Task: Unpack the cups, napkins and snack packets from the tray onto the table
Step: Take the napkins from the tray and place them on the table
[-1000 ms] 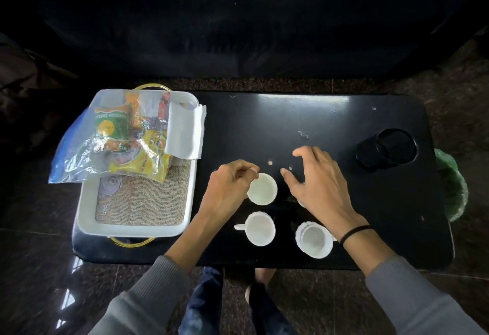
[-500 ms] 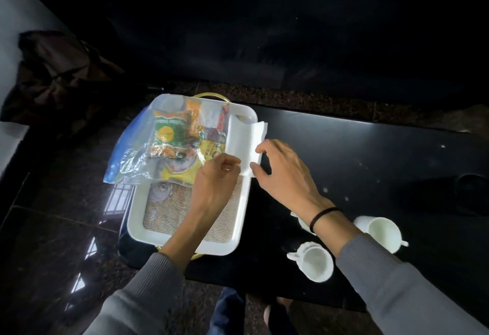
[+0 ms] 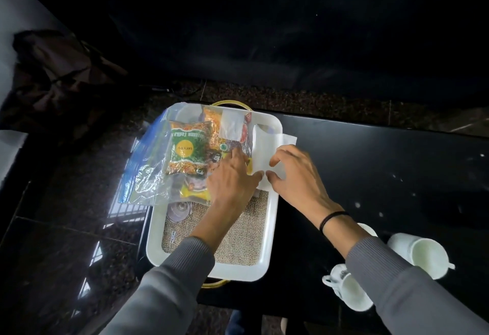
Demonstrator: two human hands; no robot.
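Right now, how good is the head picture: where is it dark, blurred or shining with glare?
Head view: the upper half is almost black; the left hand and right hand are slightly motion-blurred; the plastic bag and glossy floor show bright glare; the white cups look washed out.

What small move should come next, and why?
Probably pinch the folded white paper napkins with the right hand and lift them onto the black table: that hand and the left hand are at them on the white plastic tray, and the white cups are out.
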